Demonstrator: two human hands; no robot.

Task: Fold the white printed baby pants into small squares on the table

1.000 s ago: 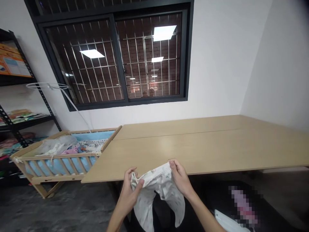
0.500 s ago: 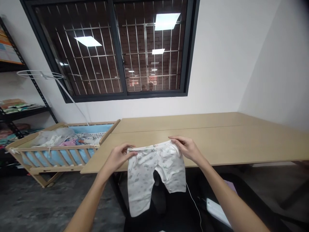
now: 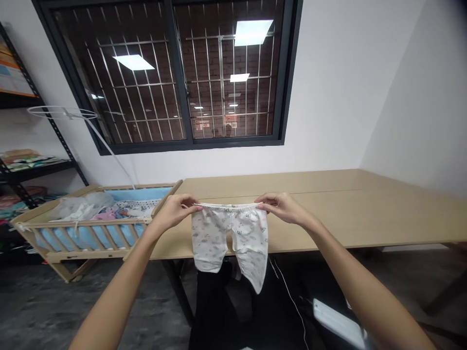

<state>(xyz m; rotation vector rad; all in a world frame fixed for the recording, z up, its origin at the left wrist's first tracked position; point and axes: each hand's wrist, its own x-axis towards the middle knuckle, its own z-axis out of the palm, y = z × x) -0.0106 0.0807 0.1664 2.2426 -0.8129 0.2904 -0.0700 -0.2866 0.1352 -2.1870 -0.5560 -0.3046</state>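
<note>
A small pair of white baby pants (image 3: pixel 211 238) with a scattered print hangs upright from its elastic waistband, in front of the table's near edge. My left hand (image 3: pixel 178 209) pinches the waistband at its left corner. At the opposite corner, my right hand (image 3: pixel 279 206) grips the band between thumb and fingers. The waistband is stretched nearly level between both hands. Both legs dangle below, and the right-hand one tapers to a point lower than the other.
A wooden table (image 3: pixel 350 214) runs along the wall beneath a barred window (image 3: pixel 233 97). To the left stands a wooden crib (image 3: pixel 91 243) with blue lining, cloths and a hoop stand (image 3: pixel 109 150). Shelves (image 3: pixel 40 170) are beyond it. A white device (image 3: pixel 337 321) and cable (image 3: pixel 292 296) lie below the table.
Both hands have risen, lifting the baby pants higher over the table edge. The waistband is now straighter and the legs have swung, with the right-hand one now hanging lower.
</note>
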